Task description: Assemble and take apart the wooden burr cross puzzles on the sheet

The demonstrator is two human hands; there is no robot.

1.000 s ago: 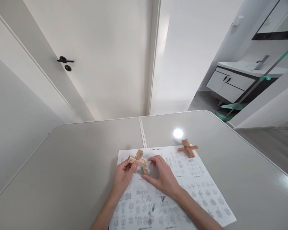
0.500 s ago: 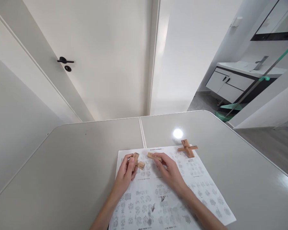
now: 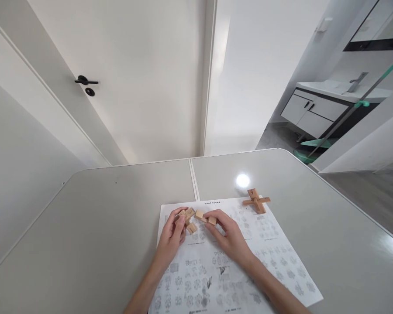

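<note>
My left hand (image 3: pixel 172 232) is closed around joined wooden puzzle pieces (image 3: pixel 191 228), whose ends stick out past the thumb. Between the fingertips of my right hand (image 3: pixel 227 233) is a notched wooden puzzle piece (image 3: pixel 199 215), its notch facing up and its far end close to the left hand's pieces. I cannot tell whether the two touch. Both hands are above a printed instruction sheet (image 3: pixel 196 257) covered in small grey diagrams. Near the sheet's upper right corner sits a cross-shaped assembly of wooden pieces (image 3: pixel 257 201) with dark marks on it.
A grey table (image 3: pixel 94 235) with a pale seam holds the sheet. Behind its far edge stands a white door (image 3: pixel 144 87) with a black handle (image 3: pixel 87 81). To the right are a washbasin cabinet (image 3: pixel 314 111) and a green-handled pole (image 3: pixel 360 104).
My right hand has turned its notched piece so the notch shows, and brought it slightly left. The pieces in my left hand have rotated. The cross-shaped assembly stays put.
</note>
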